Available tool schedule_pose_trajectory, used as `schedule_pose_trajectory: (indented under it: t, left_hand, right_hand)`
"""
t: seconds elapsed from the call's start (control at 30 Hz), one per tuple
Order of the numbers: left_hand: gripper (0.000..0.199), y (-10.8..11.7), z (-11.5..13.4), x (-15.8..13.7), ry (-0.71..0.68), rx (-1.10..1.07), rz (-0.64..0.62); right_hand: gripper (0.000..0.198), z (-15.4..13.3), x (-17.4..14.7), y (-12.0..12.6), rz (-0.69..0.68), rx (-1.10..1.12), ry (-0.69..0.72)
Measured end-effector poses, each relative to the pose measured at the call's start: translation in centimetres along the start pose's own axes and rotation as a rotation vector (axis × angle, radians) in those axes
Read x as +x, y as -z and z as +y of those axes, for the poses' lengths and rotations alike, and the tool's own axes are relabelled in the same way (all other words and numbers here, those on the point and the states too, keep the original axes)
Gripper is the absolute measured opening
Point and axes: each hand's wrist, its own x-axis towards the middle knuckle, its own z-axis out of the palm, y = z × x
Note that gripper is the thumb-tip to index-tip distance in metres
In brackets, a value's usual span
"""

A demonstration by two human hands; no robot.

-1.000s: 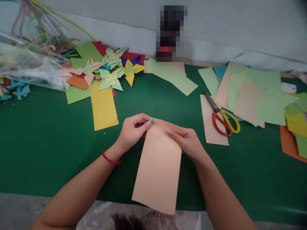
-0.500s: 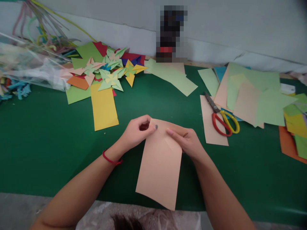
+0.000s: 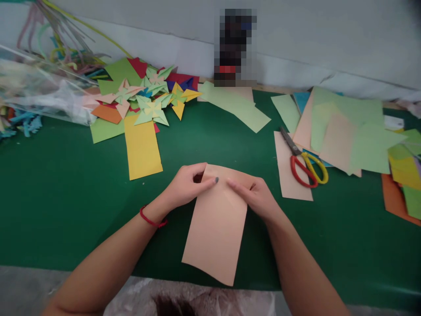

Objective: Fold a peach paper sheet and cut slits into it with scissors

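Head view, peach sheet [image 3: 217, 232]: held over the near side of the green table [image 3: 82, 210].
Grip on the paper: left hand [image 3: 184, 186] and right hand [image 3: 261, 197] pinch the upper sides, thumbs on top.
Paper's feel: likely light, fairly stiff, quick to crease; best held by its edges.
Since the earlier frame: lower end swung slightly left, left thumb lower.

Lighting: dim, diffuse, greyish; source cannot be told. Shadow: soft-edged darkening lies on the green tabletop [image 3: 82, 193] around the peach paper [image 3: 215, 237]. Glare: pale streaks cross the clear plastic bag [image 3: 62, 98]; faint sheen shows at lower right. Definition: slightly soft; upper-right corner darkens; pixelated block [image 3: 234, 46], top centre.
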Motion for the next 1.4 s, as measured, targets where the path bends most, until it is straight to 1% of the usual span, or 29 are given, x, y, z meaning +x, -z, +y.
schedule_pose_trajectory:
  t: [0.13,0.27,0.4,0.5,0.57,0.77,0.87,0.97,1.03,1.17,1.3,1.4]
  left_hand:
    - [0.025,0.13,0.01,-0.04,0.009,0.019,-0.023]
    - [0.025,0.0,0.04,-0.03,0.011,-0.001,-0.021]
    - [0.025,-0.05,0.08,0.04,0.019,-0.045,-0.024]
    - [0.026,0.05,-0.01,0.1,0.011,-0.033,-0.022]
    - [0.027,0.12,-0.08,0.11,0.003,-0.025,-0.017]
    - [0.032,0.12,-0.07,0.12,-0.022,0.023,0.02]
    - [0.035,0.11,-0.06,0.2,-0.035,0.018,0.03]
    - [0.037,0.11,-0.08,0.3,-0.051,-0.017,0.08]
    - [0.035,0.1,-0.09,0.34,-0.05,-0.041,0.094]
    - [0.027,-0.01,-0.1,0.31,-0.03,-0.066,0.071]
    - [0.031,-0.08,-0.13,0.21,-0.003,0.013,0.068]
    - [0.032,0.05,-0.15,0.18,-0.006,0.054,0.057]
  right_hand:
    - [0.021,0.16,0.23,0.01,0.051,-0.01,0.072]
    - [0.025,0.33,0.41,0.02,0.088,-0.056,0.151]
    - [0.022,0.34,0.48,0.13,0.131,-0.034,0.186]
    - [0.021,0.37,0.54,0.21,0.186,-0.003,0.194]
    - [0.019,0.4,0.6,0.24,0.194,-0.001,0.198]
    - [0.017,0.45,0.68,0.28,0.196,-0.032,0.205]
    - [0.018,0.5,0.62,0.33,0.179,0.001,0.177]
    - [0.02,0.57,0.52,0.36,0.139,0.031,0.134]
    - [0.02,0.57,0.47,0.33,0.114,0.04,0.103]
    - [0.022,0.37,0.46,0.21,0.081,-0.005,0.105]
    - [0.023,0.15,0.47,0.0,0.041,-0.06,0.1]
    - [0.026,0.09,0.43,-0.14,0.027,-0.061,0.081]
